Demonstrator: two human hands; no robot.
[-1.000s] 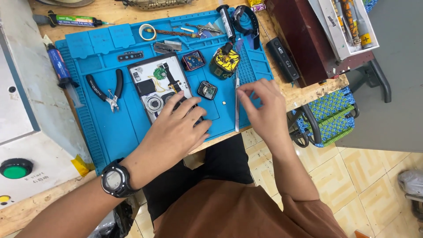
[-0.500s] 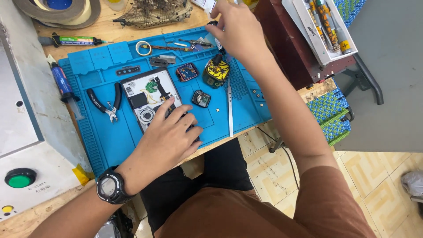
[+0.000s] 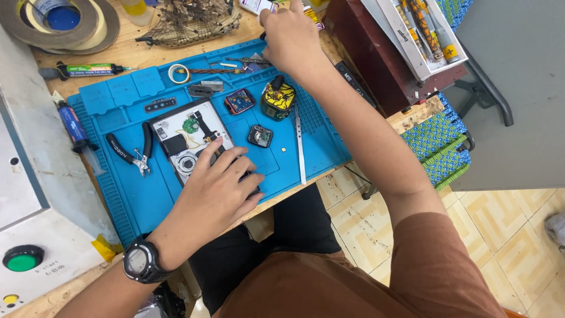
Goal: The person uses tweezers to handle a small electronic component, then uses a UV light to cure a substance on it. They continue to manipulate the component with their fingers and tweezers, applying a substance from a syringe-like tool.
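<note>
Head view: left hand (image 3: pixel 219 185) lies flat, fingers spread, palm down on the near end of an opened white device (image 3: pixel 191 138) on the blue work mat (image 3: pixel 135 200), holding nothing; black wristwatch (image 3: pixel 140 261) on that wrist. Device's inside shows a green coil, wires and a round part. Right hand (image 3: pixel 292 36) reaches to the far edge of the table (image 3: pixel 147 54), fingers curled around something small at the top edge of the frame; cannot tell what it grips. Right forearm crosses over the mat's right side and partly hides the far corner. Pliers (image 3: pixel 130 154) lie just left of the device. Small square watch body (image 3: pixel 259 135) sits right of the left hand, apart from it. Tweezers (image 3: pixel 300 144) lie lengthwise near the right edge of the mat. Yellow-black part (image 3: pixel 278 97) and a blue-screened module (image 3: pixel 239 100) sit beyond. Tape rolls (image 3: pixel 59 20) at far left corner, green button (image 3: pixel 22 258) on grey box at near left
</note>
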